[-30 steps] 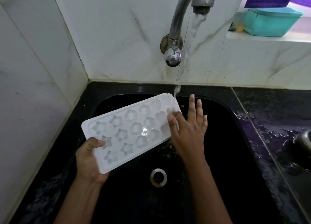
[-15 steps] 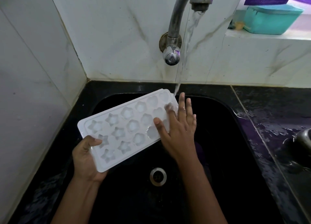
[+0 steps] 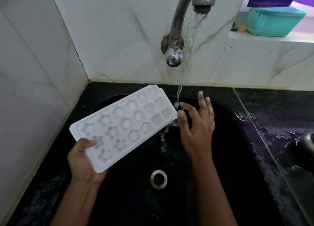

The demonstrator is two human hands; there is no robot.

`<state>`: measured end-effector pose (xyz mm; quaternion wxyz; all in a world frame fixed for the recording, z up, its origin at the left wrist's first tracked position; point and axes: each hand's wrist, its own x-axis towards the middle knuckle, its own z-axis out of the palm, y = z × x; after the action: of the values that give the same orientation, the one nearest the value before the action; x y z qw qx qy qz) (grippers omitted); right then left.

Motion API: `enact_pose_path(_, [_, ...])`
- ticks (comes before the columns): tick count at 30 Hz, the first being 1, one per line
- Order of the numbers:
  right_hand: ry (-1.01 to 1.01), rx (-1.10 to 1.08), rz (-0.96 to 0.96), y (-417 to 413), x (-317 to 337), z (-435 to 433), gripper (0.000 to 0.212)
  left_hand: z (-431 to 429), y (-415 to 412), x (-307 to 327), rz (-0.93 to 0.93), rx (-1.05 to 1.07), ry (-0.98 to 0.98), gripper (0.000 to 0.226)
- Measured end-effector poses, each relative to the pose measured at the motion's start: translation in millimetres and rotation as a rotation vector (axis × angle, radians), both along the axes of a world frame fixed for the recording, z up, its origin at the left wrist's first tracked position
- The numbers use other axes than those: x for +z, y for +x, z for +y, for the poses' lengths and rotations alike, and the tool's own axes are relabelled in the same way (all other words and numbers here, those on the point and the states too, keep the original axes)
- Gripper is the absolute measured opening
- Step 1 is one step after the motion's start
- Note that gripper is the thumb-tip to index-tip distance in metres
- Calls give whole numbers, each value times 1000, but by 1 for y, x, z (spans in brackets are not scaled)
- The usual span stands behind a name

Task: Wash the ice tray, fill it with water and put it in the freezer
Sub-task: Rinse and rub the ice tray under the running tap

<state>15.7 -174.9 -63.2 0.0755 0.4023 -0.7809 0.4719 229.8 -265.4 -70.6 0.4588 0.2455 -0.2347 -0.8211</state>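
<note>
The ice tray [image 3: 124, 125] hides the fingers of the left hand [image 3: 83, 161], and picture edges crop the tap [image 3: 177, 20] and a metal object [image 3: 307, 143].

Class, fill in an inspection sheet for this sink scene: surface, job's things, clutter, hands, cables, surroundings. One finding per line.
Surface: black sink, wet, drain uncovered; wet black counter on the right.
Job's things: white ice tray held tilted over the sink, cups facing up; tap running, water landing at the tray's far end.
Clutter: dark metal object at the right edge, cut off.
Hands: left hand grips the tray's near end; right hand open beside the far end, fingers straight, by the stream.
Cables: nothing seen.
Surroundings: white marble walls; teal tub on a ledge.
</note>
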Motion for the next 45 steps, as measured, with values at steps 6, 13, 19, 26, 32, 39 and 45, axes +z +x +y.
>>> enact_pose_path(6, [39,51,27,4,-6,-5,30,0,0,0,21,-38,43,47])
enact_pose_path(13, [309,67,62,20,-12,-11,62,3,-2,2,36,-97,65,47])
enact_pose_path(19, [293,-48,77,16,-10,-8,53,3,-3,3,53,-102,17,57])
enact_pose_path(26, [337,94,47,12,-11,-7,61,1,-1,3,29,-43,-9,66])
enact_pose_path(32, [350,51,37,22,-15,-10,58,2,-6,0,-5,-83,24,74])
enact_pose_path(39, [408,-14,43,12,-12,-4,55,5,-7,0,9,-103,25,59])
enact_pose_path(45, [432,146,21,17,-11,-8,69,1,-5,1,-6,-36,-10,69])
